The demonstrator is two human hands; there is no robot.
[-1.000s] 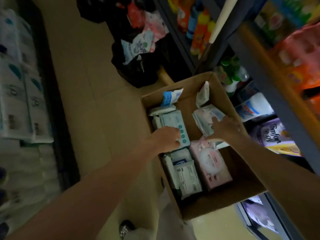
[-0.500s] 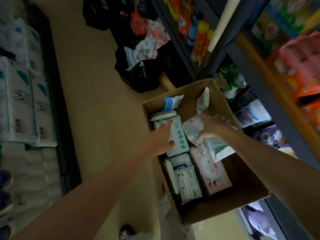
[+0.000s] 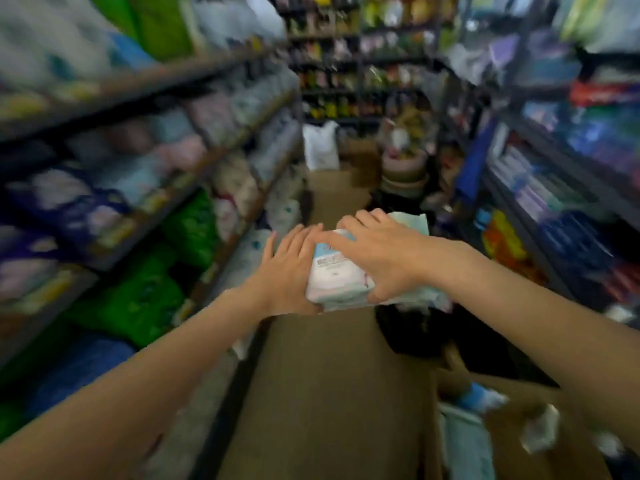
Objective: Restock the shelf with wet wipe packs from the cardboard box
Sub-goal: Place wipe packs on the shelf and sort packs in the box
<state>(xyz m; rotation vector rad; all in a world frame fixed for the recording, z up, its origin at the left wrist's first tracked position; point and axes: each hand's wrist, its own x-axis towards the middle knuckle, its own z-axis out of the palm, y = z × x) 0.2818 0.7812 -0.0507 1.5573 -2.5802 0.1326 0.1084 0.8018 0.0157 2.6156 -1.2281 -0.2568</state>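
Both hands hold wipe packs above the cardboard box.

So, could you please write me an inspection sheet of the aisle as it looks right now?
Surface: tan aisle floor, bare down the middle.
Job's things: wet wipe packs held above the floor; cardboard box at lower right, more packs inside.
Clutter: black bags on the floor at right; white sack and stacked basins farther down.
Hands: left hand flat against the packs' left side; right hand gripping them from above.
Cables: nothing seen.
Surroundings: stocked shelves on both sides, blurred.
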